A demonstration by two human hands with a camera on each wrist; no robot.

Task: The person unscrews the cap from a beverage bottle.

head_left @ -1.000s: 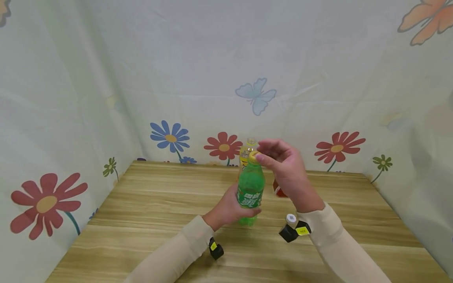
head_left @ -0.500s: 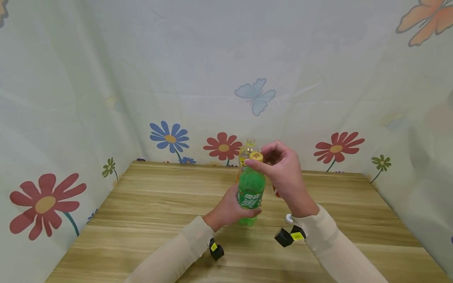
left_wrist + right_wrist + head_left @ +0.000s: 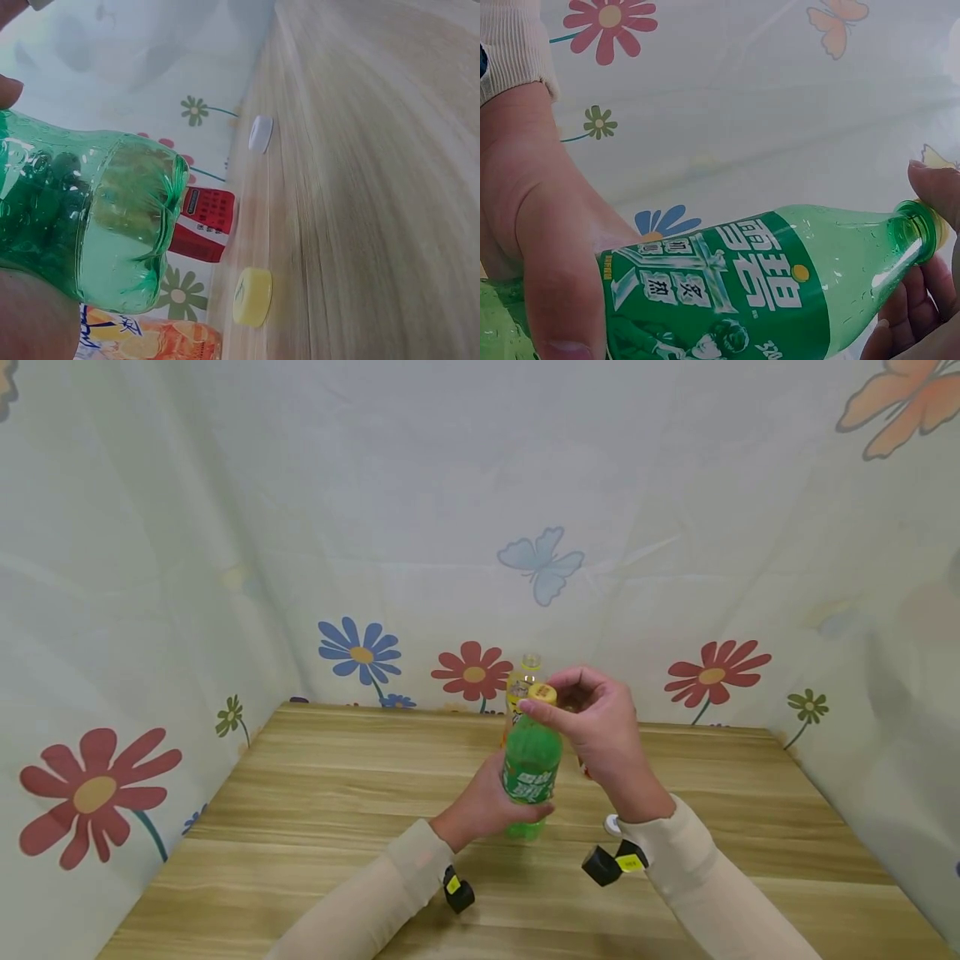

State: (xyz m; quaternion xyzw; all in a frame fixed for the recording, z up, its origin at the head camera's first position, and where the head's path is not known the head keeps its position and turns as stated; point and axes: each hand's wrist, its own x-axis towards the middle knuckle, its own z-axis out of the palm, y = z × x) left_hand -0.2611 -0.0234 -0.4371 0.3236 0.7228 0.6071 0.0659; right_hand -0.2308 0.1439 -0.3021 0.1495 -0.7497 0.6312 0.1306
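Note:
My left hand [image 3: 491, 802] grips a green plastic Sprite-type soda bottle [image 3: 533, 747] around its labelled lower half, holding it upright above the table. At the bottle's neck, my right hand [image 3: 603, 735] pinches the yellow cap [image 3: 543, 693], thumb at its near left side and curled fingers behind. The cap sits on the mouth; how tightly it is screwed cannot be told. In the right wrist view the green label [image 3: 727, 289] faces the camera, and the right thumb [image 3: 936, 187] lies against the cap. The bottle's ribbed base [image 3: 135, 225] shows in the left wrist view, off the tabletop.
Behind stands an uncapped bottle with a yellow-orange label [image 3: 517, 689]. A red-labelled container [image 3: 206, 223] is partly hidden behind my right hand. A loose yellow cap [image 3: 253, 297] and a white cap [image 3: 261, 134] lie on the wooden table [image 3: 360, 777]. Floral cloth [image 3: 420, 527] encloses it.
Since a second ago my right thumb has shifted leftward across the front of the cap, and the wrist has turned slightly. The last half second shows almost no movement; the left hand keeps its grip.

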